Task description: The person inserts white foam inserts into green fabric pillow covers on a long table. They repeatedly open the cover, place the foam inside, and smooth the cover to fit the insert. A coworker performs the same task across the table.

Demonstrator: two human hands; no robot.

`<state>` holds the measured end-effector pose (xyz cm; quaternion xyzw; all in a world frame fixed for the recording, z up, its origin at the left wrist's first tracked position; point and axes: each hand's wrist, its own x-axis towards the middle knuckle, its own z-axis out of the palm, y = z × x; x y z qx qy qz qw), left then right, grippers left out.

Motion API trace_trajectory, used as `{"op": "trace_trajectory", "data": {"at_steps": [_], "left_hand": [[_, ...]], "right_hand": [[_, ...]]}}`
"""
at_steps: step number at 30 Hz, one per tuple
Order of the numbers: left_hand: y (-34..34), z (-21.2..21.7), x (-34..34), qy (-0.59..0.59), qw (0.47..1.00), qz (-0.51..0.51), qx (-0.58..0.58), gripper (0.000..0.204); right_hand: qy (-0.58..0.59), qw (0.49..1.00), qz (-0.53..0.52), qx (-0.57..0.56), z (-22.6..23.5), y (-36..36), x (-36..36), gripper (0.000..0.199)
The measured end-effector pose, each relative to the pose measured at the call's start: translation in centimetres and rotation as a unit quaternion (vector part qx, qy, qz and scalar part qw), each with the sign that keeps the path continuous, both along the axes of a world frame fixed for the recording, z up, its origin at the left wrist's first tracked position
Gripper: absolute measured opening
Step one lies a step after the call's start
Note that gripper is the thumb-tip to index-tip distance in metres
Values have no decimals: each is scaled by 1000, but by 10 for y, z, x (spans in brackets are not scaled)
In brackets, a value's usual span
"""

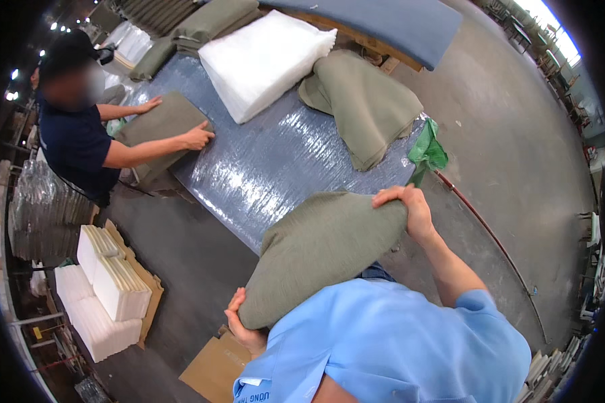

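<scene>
Against my front I hold an olive-green fabric-covered cushion point(326, 245), tilted, its upper edge by the near side of the plastic-wrapped table point(249, 174). My left hand point(246, 324) grips its lower left corner. On the upper right corner, my right hand point(409, 207) is closed with the fingers over the edge. Beyond it, a heap of olive fabric covers point(366, 101) lies on the table. A thick stack of white wadding point(259, 60) sits beside those covers.
A co-worker point(81, 134) at the left side rests both hands on another olive cushion point(171, 127). White foam blocks point(111, 289) stand on the floor at left, near a cardboard piece point(215, 366). Green plastic point(429, 148) hangs off the table's right corner, near a reddish hose point(484, 225).
</scene>
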<state>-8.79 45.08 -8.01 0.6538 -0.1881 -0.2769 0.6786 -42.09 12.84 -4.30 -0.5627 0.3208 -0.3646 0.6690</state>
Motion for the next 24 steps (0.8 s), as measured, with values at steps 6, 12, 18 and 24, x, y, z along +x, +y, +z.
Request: {"op": "trace_trajectory", "data": {"at_steps": [6, 12, 18, 24], "left_hand": [[-54, 21, 21, 116, 991, 27, -65, 66], [-64, 4, 34, 156, 983, 33, -86, 75], [-58, -23, 44, 204, 973, 5, -108, 75], [-46, -50, 40, 287, 948, -41, -130, 76]], "right_hand": [[-29, 996, -80, 11, -17, -24, 43, 87], [-70, 992, -96, 43, -38, -34, 50, 88], [-121, 977, -106, 140, -72, -33, 48, 86], [-173, 935, -131, 281, -107, -14, 34, 77]]}}
